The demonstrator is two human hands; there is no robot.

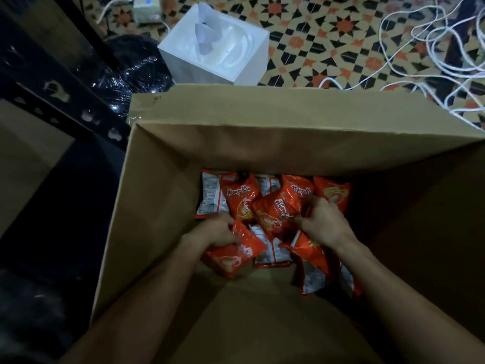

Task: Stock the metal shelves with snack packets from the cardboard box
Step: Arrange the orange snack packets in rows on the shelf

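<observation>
Red snack packets [238, 198] lie in a loose heap at the bottom of the open cardboard box [262, 143], some printed side up, some showing their silver backs. The left hand [215, 232] has its fingers curled round a near packet [233, 258], which lies askew. The right hand [324, 222] pinches the edge of the middle packet [275, 211]; this one is printed side up, its long axis running diagonally from near left to far right. Beyond the box a white tissue box [215, 48] stands on the patterned floor [328, 35], with white cables [446, 48] at the far right. A black metal shelf [65, 101] and a black plastic bag [126, 74] are on the left.
</observation>
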